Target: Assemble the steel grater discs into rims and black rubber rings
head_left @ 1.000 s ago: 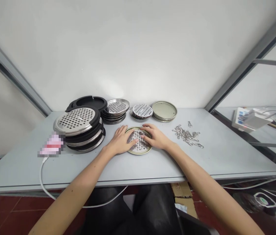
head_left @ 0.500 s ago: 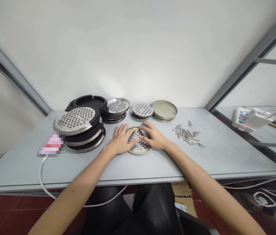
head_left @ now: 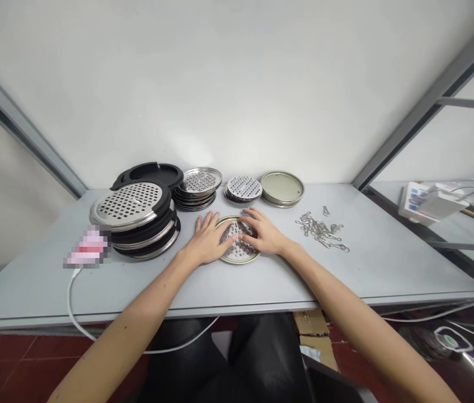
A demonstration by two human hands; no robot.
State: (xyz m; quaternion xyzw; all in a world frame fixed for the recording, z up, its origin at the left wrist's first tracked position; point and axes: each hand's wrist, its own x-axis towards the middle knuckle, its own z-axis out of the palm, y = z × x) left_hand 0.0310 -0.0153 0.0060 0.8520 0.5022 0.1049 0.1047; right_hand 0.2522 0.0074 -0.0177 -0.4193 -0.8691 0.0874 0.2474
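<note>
A round metal grater disc (head_left: 239, 253) with raised holes lies inside a gold-rimmed round lid (head_left: 240, 262) near the front of the table. My left hand (head_left: 206, 240) rests at its left side, fingers spread and pointing away, the thumb reaching over the disc. From the right, my right hand (head_left: 267, 234) lies across the rim with its fingers apart. Both thumbs meet near the disc's middle and appear to press on it. The hands cover the left and upper right parts of the rim.
Black-rimmed graters (head_left: 131, 204) are piled at left, with black rings (head_left: 156, 174) behind. Along the wall stand stacked metal grater discs (head_left: 200, 182), smaller discs (head_left: 244, 188) and gold lids (head_left: 282, 186). Metal clips (head_left: 318, 229) lie loose at right. A white cable (head_left: 70, 294) crosses the front edge.
My right thumb has shifted slightly on the disc, closer to the left thumb. Both hands stay at the same disc. The view has moved a little.
</note>
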